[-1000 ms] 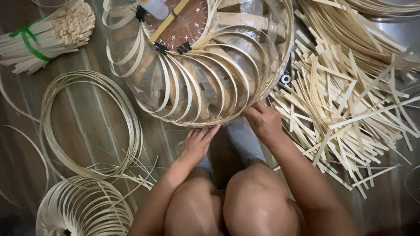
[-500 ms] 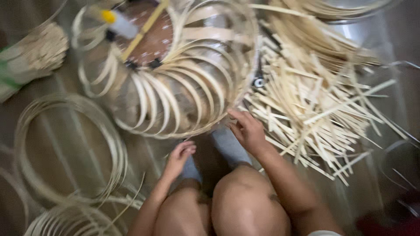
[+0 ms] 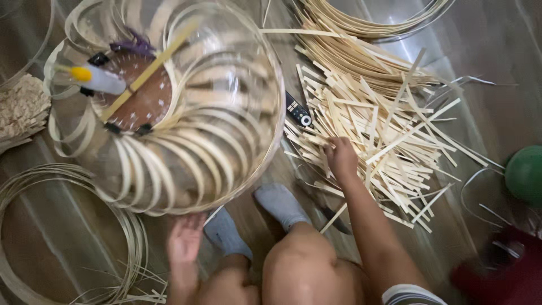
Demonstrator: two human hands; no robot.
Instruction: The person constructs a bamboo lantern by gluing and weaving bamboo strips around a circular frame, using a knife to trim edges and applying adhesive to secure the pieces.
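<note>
Your right hand (image 3: 340, 156) reaches out into the loose pile of flat bamboo strips (image 3: 384, 141) on the floor, fingers curled down among them — whether it grips a strip you cannot tell; your left hand (image 3: 183, 242) lies open, fingers spread, just under the rim of the round woven bamboo frame (image 3: 186, 141), which stands on the floor before your grey-socked feet (image 3: 279, 203); a dark remote control (image 3: 298, 109) lies between frame and strips; coiled bamboo hoops (image 3: 73, 237) rest on the floor to your left — a green ball (image 3: 525, 174) shows at the right edge.
</note>
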